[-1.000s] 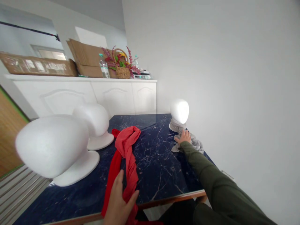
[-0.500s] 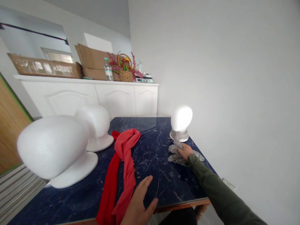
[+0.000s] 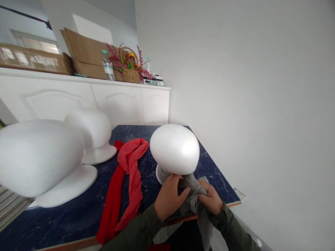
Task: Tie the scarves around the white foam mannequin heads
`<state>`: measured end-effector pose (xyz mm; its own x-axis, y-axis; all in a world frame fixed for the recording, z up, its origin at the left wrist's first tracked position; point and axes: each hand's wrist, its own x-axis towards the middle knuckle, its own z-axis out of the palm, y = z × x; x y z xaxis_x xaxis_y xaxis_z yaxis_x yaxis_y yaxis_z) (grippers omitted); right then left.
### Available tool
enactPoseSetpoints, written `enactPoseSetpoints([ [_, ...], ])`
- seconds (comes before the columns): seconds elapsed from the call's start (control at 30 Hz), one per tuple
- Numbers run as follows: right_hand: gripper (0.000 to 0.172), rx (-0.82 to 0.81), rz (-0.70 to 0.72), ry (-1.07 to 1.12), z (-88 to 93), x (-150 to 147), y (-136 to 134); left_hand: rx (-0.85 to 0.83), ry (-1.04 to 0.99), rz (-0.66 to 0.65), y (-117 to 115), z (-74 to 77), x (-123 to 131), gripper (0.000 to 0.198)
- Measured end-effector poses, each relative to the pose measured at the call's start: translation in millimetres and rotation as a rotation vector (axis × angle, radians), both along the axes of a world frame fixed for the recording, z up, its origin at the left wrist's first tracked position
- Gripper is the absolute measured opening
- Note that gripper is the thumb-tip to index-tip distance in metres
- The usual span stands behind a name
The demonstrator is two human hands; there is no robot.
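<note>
A white mannequin head (image 3: 175, 148) stands near the front of the table, tilted toward me, with a grey scarf (image 3: 193, 183) wound round its neck. My right hand (image 3: 211, 198) grips the scarf to the right of the neck, and a loose end hangs over the table edge. Just under the head, my left hand (image 3: 170, 196) curls its fingers at the scarf by the neck, thumb apart; part of its grasp is hidden. Left of my hands lie a coral-red scarf (image 3: 133, 170) and a brighter red scarf (image 3: 112, 202), lengthwise on the table.
Two more white mannequin heads, a near one (image 3: 39, 157) and a farther one (image 3: 91, 127), stand at the left of the dark blue marbled table (image 3: 78, 216). Behind is a white cabinet (image 3: 115, 101) bearing cardboard boxes (image 3: 86, 55), a water bottle (image 3: 108, 66) and a flower basket (image 3: 131, 75). A wall borders the right.
The head with the grey scarf has come from the far right edge toward me. My left hand has moved from the table front to its neck; my right hand still holds the scarf.
</note>
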<state>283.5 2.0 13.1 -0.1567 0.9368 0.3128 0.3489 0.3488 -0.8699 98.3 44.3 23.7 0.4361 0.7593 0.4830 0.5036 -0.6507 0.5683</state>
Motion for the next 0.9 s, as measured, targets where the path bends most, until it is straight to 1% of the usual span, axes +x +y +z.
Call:
enactPoseSetpoints([
  [0.07, 0.014, 0.027, 0.035, 0.003, 4.4, -5, -2, 0.021, -0.015, 0.080, 2, 2.1, -4, 0.029],
  [0.17, 0.017, -0.022, 0.135, -0.016, 5.9, -15, -5, 0.006, -0.018, 0.160, 7, 1.9, -16, 0.028],
  [0.23, 0.020, -0.038, 0.189, -0.036, 1.8, -24, -6, -0.037, -0.008, 0.181, 11, -1.4, -24, 0.029],
  [0.3, 0.023, -0.022, 0.209, -0.040, -4.2, -32, -5, -0.081, 0.012, 0.188, 14, -6.3, -29, 0.033],
  [0.4, 0.027, 0.010, 0.247, -0.012, -10.3, -46, -5, -0.129, 0.047, 0.250, 16, -12.3, -33, 0.040],
  [0.47, 0.028, 0.010, 0.288, -0.008, -11.0, -57, -7, -0.137, 0.069, 0.280, 16, -13.6, -35, 0.043],
  [0.57, 0.032, -0.037, 0.291, -0.064, -12.1, -74, -16, -0.110, 0.113, 0.254, 15, -14.1, -37, 0.048],
  [0.63, 0.037, -0.092, 0.280, -0.124, -16.8, -83, -24, -0.094, 0.155, 0.262, 15, -15.9, -37, 0.050],
  [0.67, 0.040, -0.120, 0.287, -0.146, -20.5, -86, -27, -0.087, 0.180, 0.282, 15, -17.5, -37, 0.048],
  [0.73, 0.040, -0.197, 0.332, -0.136, -29.7, -88, -31, -0.060, 0.233, 0.323, 15, -21.1, -36, 0.034],
  [0.8, 0.037, -0.354, 0.369, 0.005, -39.2, -86, -30, -0.043, 0.269, 0.336, 16, -24.2, -36, 0.020],
  [0.83, 0.038, -0.458, 0.345, 0.116, -43.2, -84, -27, -0.050, 0.269, 0.342, 16, -25.2, -37, 0.018],
  [0.87, 0.040, -0.559, 0.275, 0.233, -46.5, -83, -22, -0.066, 0.254, 0.346, 16, -25.9, -38, 0.018],
  [0.9, 0.044, -0.639, 0.169, 0.336, -48.7, -81, -16, -0.095, 0.223, 0.348, 15, -26.4, -39, 0.020],
])
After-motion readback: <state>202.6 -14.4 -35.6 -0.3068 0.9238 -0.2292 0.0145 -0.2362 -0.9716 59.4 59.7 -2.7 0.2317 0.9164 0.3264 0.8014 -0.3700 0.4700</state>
